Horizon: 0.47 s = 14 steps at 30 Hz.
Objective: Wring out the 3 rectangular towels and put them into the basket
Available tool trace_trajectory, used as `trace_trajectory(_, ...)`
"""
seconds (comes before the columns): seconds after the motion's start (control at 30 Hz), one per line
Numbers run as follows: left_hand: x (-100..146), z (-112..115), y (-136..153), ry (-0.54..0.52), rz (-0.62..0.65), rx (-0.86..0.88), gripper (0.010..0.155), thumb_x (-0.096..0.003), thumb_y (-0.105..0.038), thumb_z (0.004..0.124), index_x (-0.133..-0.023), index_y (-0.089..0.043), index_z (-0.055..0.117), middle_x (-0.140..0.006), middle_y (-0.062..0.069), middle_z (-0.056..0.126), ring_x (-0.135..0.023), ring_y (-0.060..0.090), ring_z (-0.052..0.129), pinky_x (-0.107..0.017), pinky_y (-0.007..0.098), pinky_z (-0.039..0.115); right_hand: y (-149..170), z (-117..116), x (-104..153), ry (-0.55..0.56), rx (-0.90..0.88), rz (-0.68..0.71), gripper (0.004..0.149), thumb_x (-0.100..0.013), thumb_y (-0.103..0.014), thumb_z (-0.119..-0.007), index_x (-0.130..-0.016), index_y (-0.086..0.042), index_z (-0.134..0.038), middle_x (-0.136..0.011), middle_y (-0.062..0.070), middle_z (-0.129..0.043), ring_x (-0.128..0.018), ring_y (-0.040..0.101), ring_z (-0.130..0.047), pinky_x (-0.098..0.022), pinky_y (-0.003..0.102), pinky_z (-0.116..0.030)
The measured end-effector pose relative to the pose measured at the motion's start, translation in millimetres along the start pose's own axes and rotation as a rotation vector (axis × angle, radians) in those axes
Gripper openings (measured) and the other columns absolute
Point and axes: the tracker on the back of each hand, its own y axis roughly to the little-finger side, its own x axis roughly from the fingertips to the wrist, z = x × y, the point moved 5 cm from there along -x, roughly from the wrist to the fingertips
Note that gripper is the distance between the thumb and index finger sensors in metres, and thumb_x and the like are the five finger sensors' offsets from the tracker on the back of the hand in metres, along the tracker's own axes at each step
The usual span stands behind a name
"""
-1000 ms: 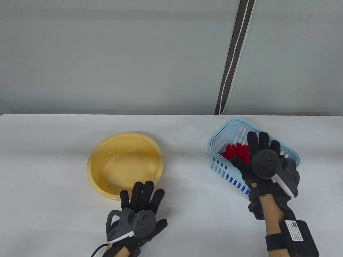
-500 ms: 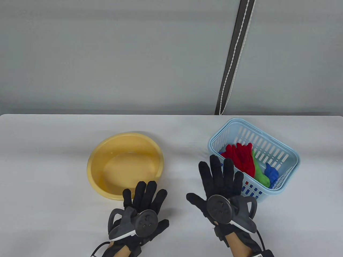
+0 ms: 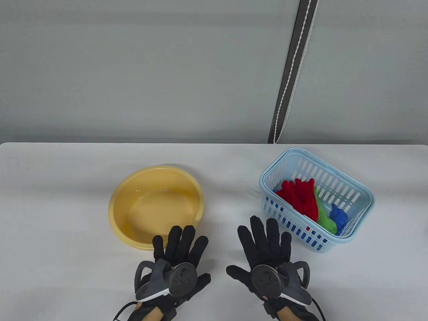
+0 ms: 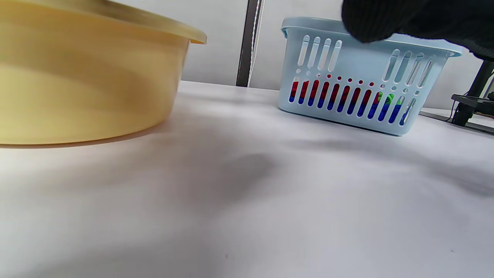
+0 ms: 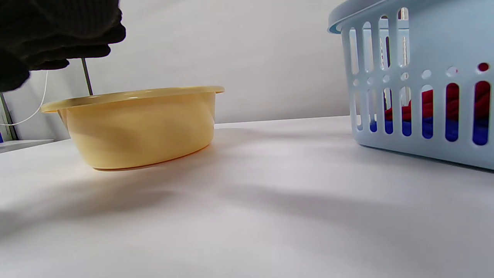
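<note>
Setting appears to be a test or recording room, not a home. A plain white table (image 3: 67,200) stands against bare grey wall panels (image 3: 133,67) with a dark vertical strip (image 3: 291,70); black stand equipment (image 4: 472,100) sits at the far right.

We see a white table (image 3: 67,207) running the full width of the table view. On it, left of centre, sits a round yellow basin (image 3: 156,206). Well apart to the right stands a light blue slotted basket (image 3: 347,194), set at an angle to the table's edge. From the wrist views both rest flat on the tabletop, which is smooth and pale, with soft shadows across it.
</note>
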Motion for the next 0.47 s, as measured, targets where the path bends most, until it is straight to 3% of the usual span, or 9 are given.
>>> trace_trajectory(0.47,1.9,-0.6,2.2,-0.001,-0.02,-0.002,0.098,-0.0538,-0.072,0.063,-0.114,-0.027,0.0,-0.121,0.017,-0.002,-0.107,0.053,0.006,-0.065,0.08,0.016,1.0,-5.8,-2.8,-0.031,-0.001,0.001,0.101,-0.053,-0.07,-0.069,-0.115,-0.027,-0.002,-0.121,0.018,-0.002,-0.109,0.053,0.0,-0.067,0.081,-0.016)
